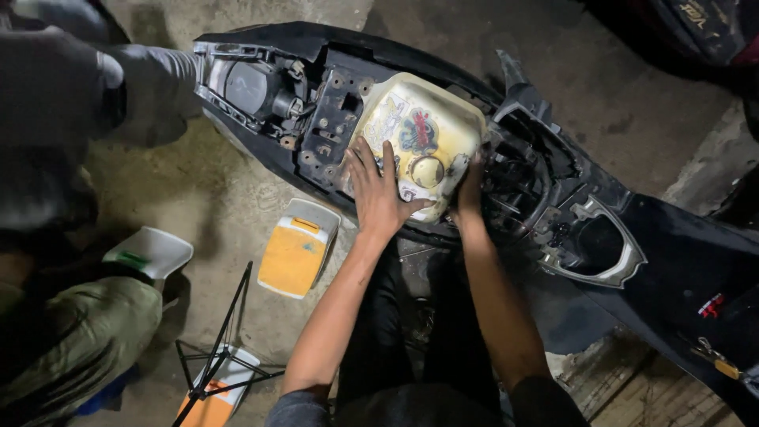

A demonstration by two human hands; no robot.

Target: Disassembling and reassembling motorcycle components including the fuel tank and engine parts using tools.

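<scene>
Left hand [379, 194] spread flat, fingers apart, on the near face of a yellowed plastic tank [419, 134], pressing rather than gripping. Right hand [470, 190] hooked round the tank's near right corner, fingers mostly hidden behind it, so closed or loose cannot be told. Seemingly placed so to steady the tank from two sides as it sits in the open frame of a stripped black scooter [332, 103]. Tank lodged mid-body, tilted slightly toward the camera, round cap [428, 171] up, faded sticker [419, 130] on top, bare brackets and bolt holes just beside its left edge. Grey grab rail [601, 245] at the scooter's right end, well apart from both hands.

At the frame's far left end, another person's grey-gloved hand [158, 83] resting on the bodywork, apparently bracing it. Same person's olive trouser leg [87, 332] at the lower left.

Bare, stained concrete floor [198, 190] beneath, dimly lit. On it, near the scooter's near edge, an orange-and-white box [296, 253]; a second orange one [213, 391] lower down under a folded black wire stand [217, 348]; a white lid [150, 251] to the left. Rough wooden boards [624, 383] at the lower right corner. Keys [715, 360] hanging at the far right.
</scene>
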